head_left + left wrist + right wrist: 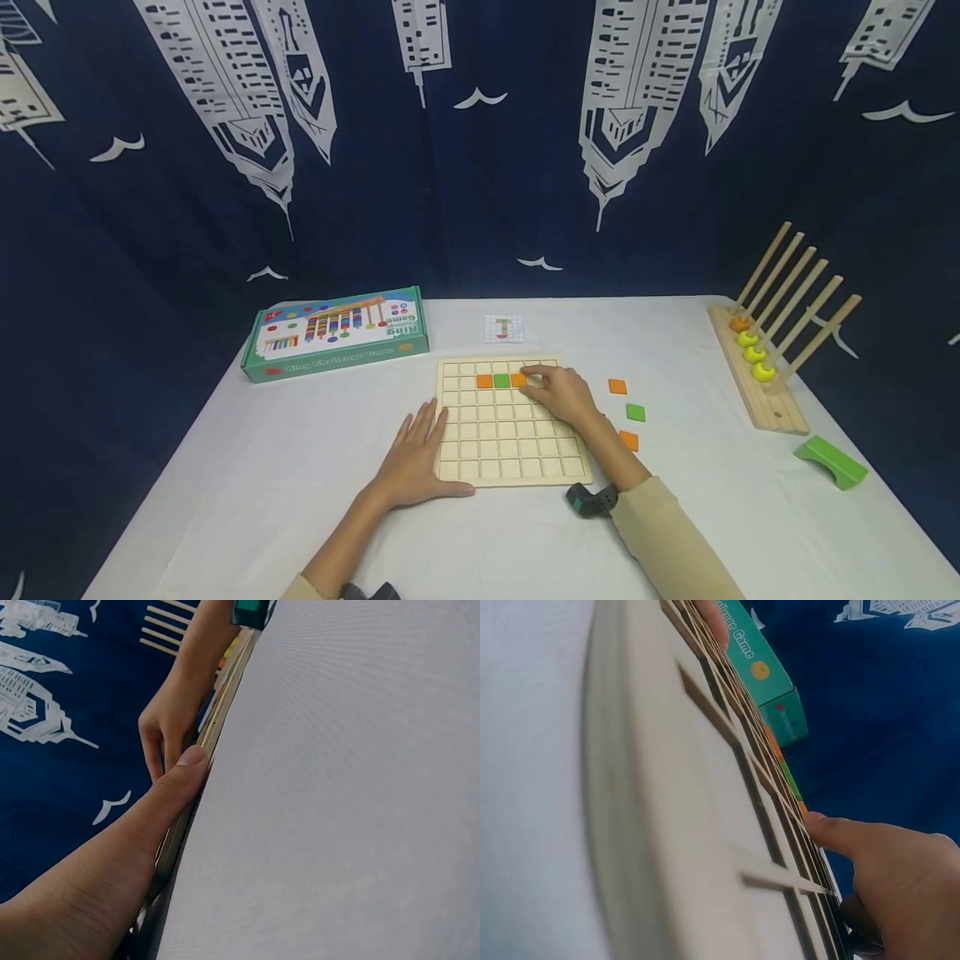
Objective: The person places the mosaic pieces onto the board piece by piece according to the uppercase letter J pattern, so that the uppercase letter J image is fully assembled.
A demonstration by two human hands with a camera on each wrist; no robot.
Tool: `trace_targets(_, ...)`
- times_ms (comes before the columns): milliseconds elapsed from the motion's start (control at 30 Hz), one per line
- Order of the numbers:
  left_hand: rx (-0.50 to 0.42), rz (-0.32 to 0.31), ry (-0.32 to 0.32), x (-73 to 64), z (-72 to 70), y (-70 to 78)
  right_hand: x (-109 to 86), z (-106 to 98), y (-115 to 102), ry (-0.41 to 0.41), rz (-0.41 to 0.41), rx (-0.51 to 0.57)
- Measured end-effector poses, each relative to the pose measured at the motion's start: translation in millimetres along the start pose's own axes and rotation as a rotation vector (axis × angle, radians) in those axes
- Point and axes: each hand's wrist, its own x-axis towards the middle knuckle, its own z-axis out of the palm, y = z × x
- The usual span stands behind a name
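Note:
A square wooden grid board [487, 450] lies on the white table. Its upper part holds a row of an orange tile [484, 381], a green tile [502, 381] and a second orange tile [518, 380]. My right hand [564, 395] pinches that second orange tile at its right end, index finger and thumb on either side. In the right wrist view the fingertips meet the board's surface beside the coloured row. With fingers spread, my left hand [416, 467] rests along the board's left edge, its thumb [193, 756] at the near edge.
Right of the board lie two orange tiles [617, 387] and a green tile [636, 412]. A pattern card [504, 328] is behind it. A green game box [337, 333] stands back left. At right are a pegged wooden stand [757, 367] with rings and a green arch block [832, 461].

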Motion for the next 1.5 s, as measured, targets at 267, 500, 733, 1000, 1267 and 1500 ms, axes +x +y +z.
trace_targets(267, -0.002, -0.002, -0.014, 0.9, 2.6, 1.0, -9.7, -7.8, 1.9, 0.054, 0.006, 0.100)
trace_targets(500, -0.001, 0.002, -0.015, 1.4, 3.6, 2.3, -27.6, -23.8, 8.8, 0.075, 0.025, 0.121)
trace_targets(733, -0.013, 0.015, 0.007, -1.1, 0.7, 3.7, -45.7, -44.8, 29.1, 0.124, -0.019, 0.056)
trace_targets(1000, -0.001, 0.007, -0.005, -1.1, -1.3, 2.7, -60.9, -66.7, 61.7, 0.198, 0.084, -0.078)
trace_targets(1267, 0.009, 0.013, 0.008, -0.4, -0.3, 0.7, -65.7, -73.2, 78.1, 0.183, 0.215, -0.147)
trace_targets(1500, 0.004, -0.001, -0.004, -0.2, 0.5, 0.1, -67.2, -73.8, 78.6, 0.153, 0.238, -0.192)
